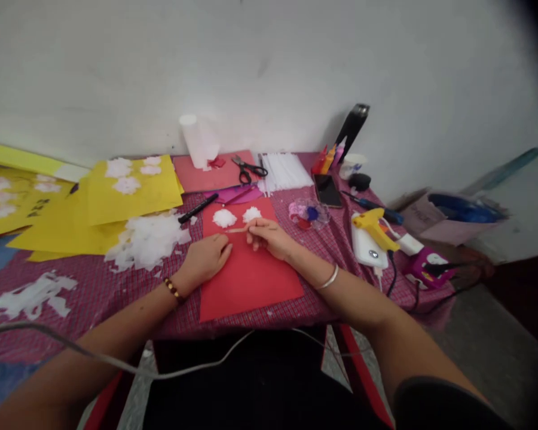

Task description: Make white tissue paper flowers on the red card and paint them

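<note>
Fingers of the right hand (pixel 268 236) pinch a thin pale stick (pixel 238 230), its tip reaching toward the left hand (pixel 207 257), which lies flat with fingers loosely together, pressing down the red sheet (pixel 248 280). That sheet sits on the checked tablecloth (pixel 98 292) right in front of the person, with two white paper tufts (pixel 225 218) resting at its far end, just beyond the stick.

Risk, as I read it: the tufts look feather-light, so a careless sweep of either hand could push them off the sheet. If the left hand lifts, the sheet may well slide, since its near edge reaches the table's front edge.

Around the work, a loose heap of white scraps (pixel 147 239) lies just left of the sheet, with a black marker (pixel 198 208) near its far corner. Scissors (pixel 247 168) rest farther back near the wall. To the right stand a small clear dish (pixel 308 214), a phone (pixel 327 190) and a yellow glue gun (pixel 376 228); the gun's cord (pixel 392 278) trails off the table edge, a snag waiting for the right elbow. Yellow sheets (pixel 130 191) crowd the left side, well apart from both hands.
</note>
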Tool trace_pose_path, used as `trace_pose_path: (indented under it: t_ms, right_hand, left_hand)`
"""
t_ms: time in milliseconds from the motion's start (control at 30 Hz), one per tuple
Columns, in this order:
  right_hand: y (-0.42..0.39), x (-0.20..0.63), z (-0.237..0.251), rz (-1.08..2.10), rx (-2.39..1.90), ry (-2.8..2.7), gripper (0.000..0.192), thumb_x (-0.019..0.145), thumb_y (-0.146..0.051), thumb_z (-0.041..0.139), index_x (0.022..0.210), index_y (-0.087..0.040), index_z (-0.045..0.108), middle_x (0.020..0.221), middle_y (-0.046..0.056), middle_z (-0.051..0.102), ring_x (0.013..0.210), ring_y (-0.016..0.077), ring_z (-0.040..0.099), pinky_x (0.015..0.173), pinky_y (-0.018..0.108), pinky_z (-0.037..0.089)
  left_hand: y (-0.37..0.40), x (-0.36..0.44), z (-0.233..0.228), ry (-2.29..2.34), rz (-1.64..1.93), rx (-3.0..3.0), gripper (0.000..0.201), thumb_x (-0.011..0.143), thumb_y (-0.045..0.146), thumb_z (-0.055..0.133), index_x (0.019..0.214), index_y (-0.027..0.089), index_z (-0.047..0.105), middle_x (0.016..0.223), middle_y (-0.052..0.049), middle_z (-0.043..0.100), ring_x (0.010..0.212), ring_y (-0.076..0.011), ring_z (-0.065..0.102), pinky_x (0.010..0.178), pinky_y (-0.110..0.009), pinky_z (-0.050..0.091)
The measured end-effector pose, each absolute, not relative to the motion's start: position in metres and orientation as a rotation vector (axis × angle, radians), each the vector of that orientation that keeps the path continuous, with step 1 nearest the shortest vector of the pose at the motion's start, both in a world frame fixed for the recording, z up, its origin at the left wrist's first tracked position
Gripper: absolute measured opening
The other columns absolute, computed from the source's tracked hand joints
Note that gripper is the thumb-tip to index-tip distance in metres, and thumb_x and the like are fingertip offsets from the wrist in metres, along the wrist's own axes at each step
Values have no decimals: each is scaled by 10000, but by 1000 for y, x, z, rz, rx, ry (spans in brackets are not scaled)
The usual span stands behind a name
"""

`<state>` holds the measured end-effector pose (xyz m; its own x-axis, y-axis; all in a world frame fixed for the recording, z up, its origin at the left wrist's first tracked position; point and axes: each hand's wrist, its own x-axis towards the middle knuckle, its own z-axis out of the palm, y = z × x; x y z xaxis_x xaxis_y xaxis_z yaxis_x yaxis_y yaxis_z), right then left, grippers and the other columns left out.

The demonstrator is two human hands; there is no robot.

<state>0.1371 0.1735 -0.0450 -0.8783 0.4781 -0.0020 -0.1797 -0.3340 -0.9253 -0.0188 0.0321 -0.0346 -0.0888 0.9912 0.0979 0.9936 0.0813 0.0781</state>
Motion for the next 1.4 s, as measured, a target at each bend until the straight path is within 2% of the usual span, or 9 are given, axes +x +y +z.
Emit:
trace_pose_path:
  t_ms: [233, 433, 567, 633, 700, 833, 1033, 1200, 1400]
  right_hand:
    - [174, 140, -43, 2290, -477, -1435, 263, 738, -371, 730, 842, -153, 626, 613, -19, 650, 459, 68, 533, 462, 175, 446]
    - [171, 137, -45, 2185, -532, -1373, 358, 825, -515, 634, 709, -184, 563, 415, -69, 472, 369, 79, 385, 466, 225, 459]
    - [173, 136, -47, 2128, -602, -1416, 365, 860, -547, 575, 821, -184, 598, 490, -41, 541, 417, 103, 444, 494, 250, 470]
    - [173, 139, -45, 2113, -650, -1392, 346, 891, -524, 546, 852, -183, 595, 526, -37, 555, 431, 101, 457, 505, 244, 466]
    - [173, 142, -39, 2104, -687, -1357, 326, 923, -493, 513, 858, -182, 590, 531, -41, 547, 431, 96, 454, 509, 233, 454]
    - [174, 139, -15, 2087, -719, -1306, 296, 954, -433, 469, 828, -186, 572, 524, -48, 518, 435, 94, 448, 508, 224, 436]
    - [168, 97, -1, 1616, -597, -1477, 284, 901, -478, 513, 911, -197, 557, 652, -49, 561, 464, 80, 472, 485, 211, 393]
    - [154, 78, -32, 1196, -453, -1790, 254, 935, -415, 453, 971, -195, 574, 809, -6, 594, 654, 104, 550, 634, 229, 460]
    - [146, 86, -48, 937, -414, -2094, 223, 942, -309, 448, 1017, -181, 614, 982, 55, 642, 924, 158, 585, 894, 304, 455]
  left_hand:
    - [40, -30, -29, -2393, -213, -2218, 230, 950, 299, 389, 780, 215, 520, 788, -51, 666, 718, -212, 624, 608, -315, 351]
    - [48, -38, -38, -2241, -280, -2399, 251, 959, 323, 383, 809, 217, 554, 810, -97, 679, 735, -260, 643, 598, -337, 363]
    - [45, -38, -46, -2137, -474, -2441, 229, 942, 370, 453, 807, 219, 561, 814, -104, 648, 740, -263, 624, 613, -329, 378]
    - [44, -40, -47, -2191, -731, -2500, 168, 894, 307, 530, 752, 220, 550, 763, -81, 612, 721, -244, 598, 630, -318, 376]
    - [45, -43, -47, -2319, -1200, -2540, 148, 819, 228, 608, 688, 219, 540, 684, -45, 555, 686, -223, 560, 642, -309, 371]
    - [55, -50, -36, -2443, -1903, -2450, 221, 723, 194, 686, 597, 213, 506, 572, 12, 465, 554, -162, 461, 565, -276, 345]
    - [79, -45, -11, -2331, -2720, -2064, 364, 903, 480, 423, 644, 235, 347, 519, 82, 308, 397, -84, 261, 413, -212, 237]
    - [79, -33, -14, -2217, -3118, -1826, 452, 852, 577, 546, 640, 222, 364, 479, 99, 311, 369, -55, 255, 379, -178, 228]
    - [72, -37, -31, -2303, -3274, -1636, 369, 870, 437, 596, 637, 194, 445, 452, 87, 370, 355, -52, 309, 362, -164, 246]
